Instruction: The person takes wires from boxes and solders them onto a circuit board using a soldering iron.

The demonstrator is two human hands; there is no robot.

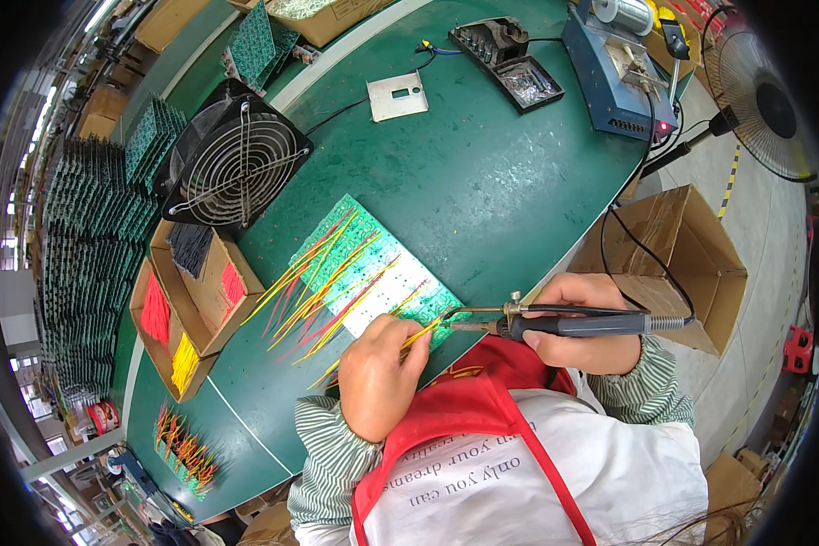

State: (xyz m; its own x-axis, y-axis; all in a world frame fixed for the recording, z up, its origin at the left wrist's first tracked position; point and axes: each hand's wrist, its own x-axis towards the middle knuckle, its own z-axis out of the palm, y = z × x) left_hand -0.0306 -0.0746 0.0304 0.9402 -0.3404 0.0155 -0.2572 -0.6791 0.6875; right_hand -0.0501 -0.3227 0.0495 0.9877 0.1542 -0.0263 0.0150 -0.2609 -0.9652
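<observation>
A green circuit board panel lies on the green table in front of me, with several red and yellow wires sticking out of it toward the left. My left hand is closed at the board's near edge, pinching a yellow wire. In my right hand is a dark-handled soldering iron with a thin feed tube and a brass fitting on top. Its tip points left and meets the board's near right corner, close to the held wire. Whether the tip touches the wire I cannot tell.
A black fan stands left of the board, beside cardboard trays of red, yellow and black wires. Stacked circuit boards line the far left. A blue solder-feed unit sits at the back right, near an open carton.
</observation>
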